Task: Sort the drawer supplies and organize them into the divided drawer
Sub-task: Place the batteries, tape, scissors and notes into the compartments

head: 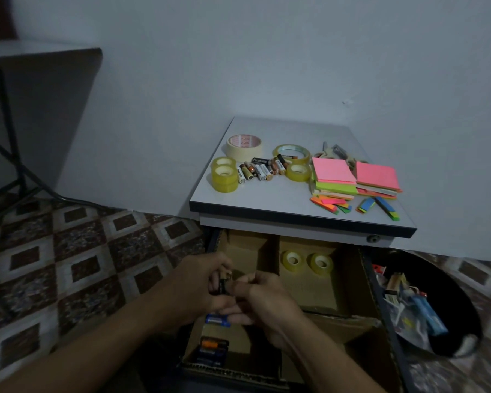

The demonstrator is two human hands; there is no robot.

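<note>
Batteries are the matter in hand: a bunch of small dark cylindrical batteries point(224, 284) is held above the left side of the cardboard-divided drawer point(318, 290), roughly halfway between its front and back. The left hand point(201, 282) curls its fingers round the bunch from the left. The right hand point(264, 299) pinches the same bunch from the right, its fingertips meeting the left hand's. Just under the two hands a blue-labelled battery point(217, 319) shows; the lower fingers possibly hold it, but the dim light leaves that unclear. In the drawer's near-left compartment lie more batteries with orange and blue labels point(213, 348), close to the front wall. In the far-right compartment two rolls of clear yellowish tape point(292, 260) stand side by side near the back edge.

Above the drawer, on the grey cabinet top point(267, 199), a wide roll of cream masking tape point(244, 147) sits toward the back-left corner. Two stacked clear tape rolls point(224, 174) are at the left edge, with a loose heap of mixed AA batteries point(261, 168) just beside them. A thin clear tape ring point(291, 153) and another small clear tape roll point(297, 172) lie near the middle. Pink and green sticky-note pads point(333, 174) are piled at the right side, and multicoloured index-flag strips point(332, 205) lie near the front-right edge. On the patterned tile floor point(82, 251), right of the drawer, a black bin point(448, 285) holds a blue lighter point(428, 313).
</note>
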